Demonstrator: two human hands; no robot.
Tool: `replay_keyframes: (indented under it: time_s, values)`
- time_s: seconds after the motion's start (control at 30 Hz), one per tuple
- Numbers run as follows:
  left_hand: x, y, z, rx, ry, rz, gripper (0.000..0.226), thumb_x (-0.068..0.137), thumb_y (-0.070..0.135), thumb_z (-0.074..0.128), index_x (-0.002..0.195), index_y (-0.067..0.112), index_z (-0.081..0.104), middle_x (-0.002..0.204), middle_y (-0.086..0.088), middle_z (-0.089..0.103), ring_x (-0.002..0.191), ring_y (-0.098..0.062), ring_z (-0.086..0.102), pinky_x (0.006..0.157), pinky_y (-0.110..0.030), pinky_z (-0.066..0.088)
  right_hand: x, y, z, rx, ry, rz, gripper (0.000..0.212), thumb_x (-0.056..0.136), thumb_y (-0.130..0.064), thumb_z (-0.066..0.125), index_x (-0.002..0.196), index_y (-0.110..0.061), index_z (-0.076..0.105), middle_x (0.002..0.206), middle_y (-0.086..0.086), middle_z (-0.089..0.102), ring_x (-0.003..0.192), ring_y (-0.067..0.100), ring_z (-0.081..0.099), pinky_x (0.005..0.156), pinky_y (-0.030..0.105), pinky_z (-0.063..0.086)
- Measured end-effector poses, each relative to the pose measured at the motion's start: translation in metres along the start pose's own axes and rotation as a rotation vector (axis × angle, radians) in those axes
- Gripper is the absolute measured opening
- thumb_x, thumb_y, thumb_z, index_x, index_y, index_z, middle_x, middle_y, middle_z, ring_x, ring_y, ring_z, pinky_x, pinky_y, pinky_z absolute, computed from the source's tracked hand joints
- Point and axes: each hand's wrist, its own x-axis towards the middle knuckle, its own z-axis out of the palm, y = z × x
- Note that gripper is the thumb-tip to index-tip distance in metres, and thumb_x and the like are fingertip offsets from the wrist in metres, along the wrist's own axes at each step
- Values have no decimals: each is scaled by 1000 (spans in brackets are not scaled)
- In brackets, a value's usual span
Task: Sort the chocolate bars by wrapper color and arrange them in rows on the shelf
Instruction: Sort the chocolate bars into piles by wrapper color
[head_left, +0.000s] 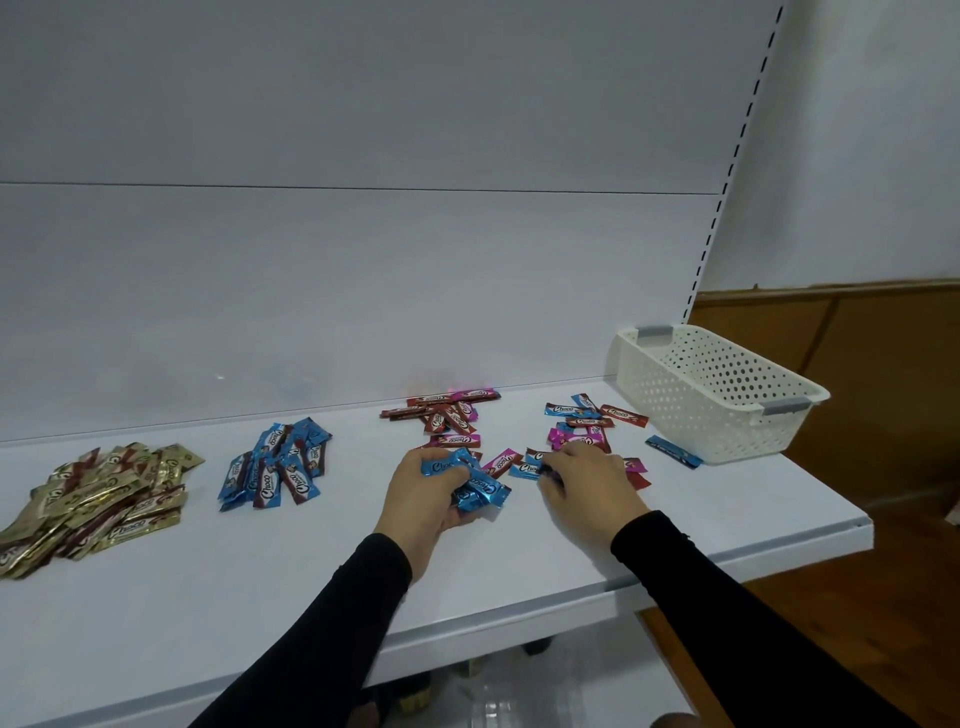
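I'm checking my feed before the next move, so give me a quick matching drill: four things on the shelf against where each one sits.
Things:
1. gold bars
2. blue pile
3. white basket
4. bunch of blue bars

Places:
A. gripped in the left hand
B. far right end of the shelf
C. far left of the shelf
D. between the gold bars and the left hand

Pairs: 1-C, 2-D, 3-B, 4-A
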Motion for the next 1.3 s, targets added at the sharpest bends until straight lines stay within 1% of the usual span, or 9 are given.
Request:
replay_keyframes:
  time_s: [0.33, 0.43, 0.53, 0.67, 0.73, 0.77, 0.97, 1.13, 1.3]
  values:
    - [-7, 5, -11, -8, 16, 11, 25, 97, 1, 59, 118, 14, 54, 118, -15, 64, 93, -30, 73, 77, -47, 63, -7, -8, 1, 41, 15, -156, 26, 97, -37, 43, 98, -27, 67, 88, -9, 64, 92, 15, 50, 81, 37, 41]
    - [-9, 6, -16, -10, 29, 12, 26, 97, 1, 59, 120, 13, 53, 119, -17, 64, 93, -31, 73, 75, -46, 63, -8, -14, -8, 173, -79, -154, 21, 92, -37, 49, 81, -25, 62, 81, -7, 58, 80, 12, 51, 71, 35, 45]
    - [-9, 8, -17, -8, 48, 4, 24, 98, 1, 58, 117, 14, 54, 118, -16, 65, 93, -31, 73, 75, -46, 63, -7, -19, -18, 234, -169, -125, 22, 90, -38, 53, 69, -31, 51, 83, -7, 55, 78, 9, 51, 61, 25, 36]
    - [-12, 11, -21, -8, 64, 7, 21, 98, 1, 57, 115, 14, 54, 115, -16, 64, 92, -30, 73, 74, -44, 63, 0, -24, -23, 233, -235, -129, 9, 89, -35, 55, 89, -36, 64, 96, -7, 62, 88, 14, 57, 67, 25, 40]
    - [-13, 12, -23, 0, 72, 6, 23, 98, 2, 57, 117, 14, 53, 117, -16, 63, 93, -30, 73, 74, -44, 63, 3, -27, -25, 249, -278, -98, 35, 89, -36, 59, 124, -35, 62, 114, -5, 64, 94, 11, 56, 77, 23, 41]
    - [-14, 12, -24, 3, 74, 4, 24, 98, 2, 58, 118, 13, 53, 118, -17, 63, 93, -30, 73, 75, -44, 63, 5, -28, -26, 236, -289, -87, 42, 89, -36, 61, 130, -30, 60, 118, -3, 64, 96, 11, 56, 79, 22, 41]
    - [-16, 11, -26, 15, 63, 14, 23, 98, 2, 58, 117, 14, 53, 117, -17, 64, 93, -30, 73, 74, -44, 63, 12, -35, -35, 199, -413, -41, 41, 85, -40, 71, 120, -20, 61, 114, -2, 62, 93, 12, 55, 72, 23, 44]
    - [-18, 13, -36, 41, 69, 49, 22, 98, 3, 59, 115, 16, 53, 116, -17, 65, 91, -30, 74, 71, -42, 63, 14, -45, -35, 254, -405, -31, 42, 81, -35, 76, 117, -20, 61, 113, -1, 63, 99, 16, 58, 84, 30, 51]
    - [-23, 26, -63, 139, 146, 208, 26, 96, 3, 61, 117, 17, 53, 106, -10, 65, 74, -15, 71, 51, -18, 53, 24, -64, -25, 611, -353, 39, 36, 80, -34, 79, 104, -10, 67, 96, 3, 65, 84, 14, 59, 73, 27, 46]
